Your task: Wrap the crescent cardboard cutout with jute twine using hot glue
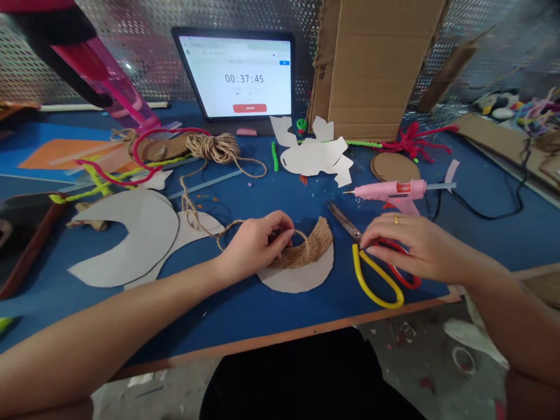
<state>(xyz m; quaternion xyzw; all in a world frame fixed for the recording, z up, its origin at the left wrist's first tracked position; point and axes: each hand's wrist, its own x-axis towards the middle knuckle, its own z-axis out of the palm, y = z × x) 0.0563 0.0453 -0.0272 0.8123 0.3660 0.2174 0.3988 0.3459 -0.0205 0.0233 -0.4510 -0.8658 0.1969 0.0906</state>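
Observation:
My left hand (266, 239) is closed in a pinch on a strand of jute twine (301, 236). It rests over a rounded light-grey card piece (297, 281), whose upper part is covered by closely laid rows of twine (321, 239). The strand trails left to a loose bundle of twine (214, 149). My right hand (406, 242) has its fingertips closed at the pivot of scissors (377, 284) with one yellow and one red handle. The scissors lie on the table, blades pointing up and left. A pink glue gun (389, 191) lies just beyond that hand.
Crescent-shaped card (135, 251) lies at left. White paper cutouts (312, 157) and a round cardboard disc (396, 167) lie farther back. A tablet (240, 76) showing a timer, a tall cardboard piece (371, 70) and a pink bottle (109, 81) stand behind. The glue gun's cord (499, 217) runs right.

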